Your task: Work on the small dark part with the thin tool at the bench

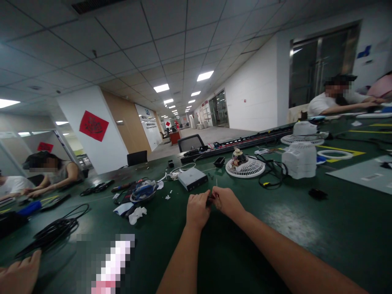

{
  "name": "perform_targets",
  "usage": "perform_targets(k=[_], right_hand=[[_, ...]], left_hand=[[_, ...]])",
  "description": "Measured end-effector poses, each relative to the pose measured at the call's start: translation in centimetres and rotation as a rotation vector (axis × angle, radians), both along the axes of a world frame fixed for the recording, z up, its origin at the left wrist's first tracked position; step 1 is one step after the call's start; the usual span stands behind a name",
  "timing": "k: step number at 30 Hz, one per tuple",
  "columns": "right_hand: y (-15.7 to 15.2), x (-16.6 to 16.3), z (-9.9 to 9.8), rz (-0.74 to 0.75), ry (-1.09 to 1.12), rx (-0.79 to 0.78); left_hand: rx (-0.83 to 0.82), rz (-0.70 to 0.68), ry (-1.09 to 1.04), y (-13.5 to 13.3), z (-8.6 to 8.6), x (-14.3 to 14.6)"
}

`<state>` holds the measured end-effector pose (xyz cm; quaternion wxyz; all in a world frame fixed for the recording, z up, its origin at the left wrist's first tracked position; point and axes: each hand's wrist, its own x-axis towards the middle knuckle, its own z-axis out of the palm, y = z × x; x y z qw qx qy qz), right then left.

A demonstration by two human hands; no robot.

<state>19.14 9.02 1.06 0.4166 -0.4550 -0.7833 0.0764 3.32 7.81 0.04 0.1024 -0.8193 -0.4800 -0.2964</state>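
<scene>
My left hand (197, 209) and my right hand (227, 201) meet above the dark green table (275, 228), fingers curled closed. Between them they pinch a small dark part (210, 199) with a thin wire or pin (217, 182) sticking up from it; I cannot make out what the part is. A grey flat box (192, 178) lies just beyond my hands. Past it to the right a white fan grille with a motor on it (245, 166) rests on the table.
White fan housings (299, 159) and black cables (272, 173) sit at right. A bowl with tools and crumpled paper (141, 192) lies left, with coiled black cable (55, 228) further left. People sit at far left and far right; another person's hand (18, 275) rests at bottom left.
</scene>
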Motion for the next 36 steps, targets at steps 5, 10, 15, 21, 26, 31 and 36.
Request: perform_targets(k=[5,10,15,21,26,31,36], right_hand=[[0.3,0.3,-0.2,0.059,0.059,-0.023],[0.2,0.3,0.2,-0.046,0.007,-0.069],[-0.1,0.5,0.6,-0.212,-0.109,-0.068],[0.7,0.8,-0.1,-0.199,-0.068,-0.133],[1.0,0.4,-0.8,-0.046,0.229,-0.221],[1.0,-0.1,0.1,0.063,0.780,-0.290],[1.4,-0.6,0.3,0.173,0.935,-0.469]], left_hand=[[0.041,-0.010,-0.026,0.1,-0.2,-0.2],[0.041,-0.088,-0.034,0.2,-0.3,-0.1],[0.042,-0.132,-0.064,0.1,-0.3,0.0],[0.058,-0.115,-0.061,0.0,-0.2,0.1],[0.072,-0.045,-0.105,0.1,-0.3,0.2],[0.079,0.020,-0.207,0.5,-0.5,-0.2],[0.065,0.047,-0.285,0.6,-0.6,-0.5]])
